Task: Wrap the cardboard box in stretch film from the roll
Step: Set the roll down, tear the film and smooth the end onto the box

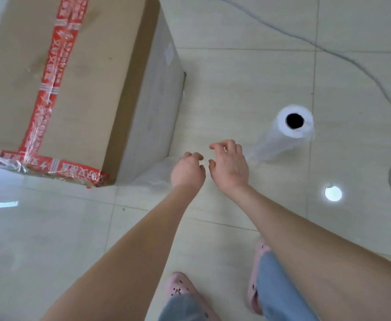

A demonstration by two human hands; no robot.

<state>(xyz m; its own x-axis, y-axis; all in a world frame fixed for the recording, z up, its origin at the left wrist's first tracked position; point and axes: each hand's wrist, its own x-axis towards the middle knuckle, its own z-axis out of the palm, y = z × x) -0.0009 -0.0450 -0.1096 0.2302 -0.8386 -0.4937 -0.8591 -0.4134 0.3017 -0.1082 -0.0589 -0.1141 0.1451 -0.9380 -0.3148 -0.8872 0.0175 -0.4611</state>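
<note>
Left of the fingers and beyond them, cardboard box stands on tiled floor. Red tape runs along its top seam and near edge; its right side looks clouded. Left hand and right hand reach out side by side, close but apart, backs up, just off the box's near right corner. Fingers of both are curled claw-like, tips down. Hazy stretch film shows just left of the left hand at the box corner, and again just right of the right hand, running to the roll. Cannot tell if either hand pinches the film: too clear, hidden under the hands. Roll stands upright on the floor, right of and slightly beyond the right fingers, dark core hole up, loose film trailing off its near-left side. Grey cable snakes over the floor far beyond and right of the fingers. Round light reflection sits on a tile right of the right wrist. Nearer than the hands: pink slippers, blue jeans.
</note>
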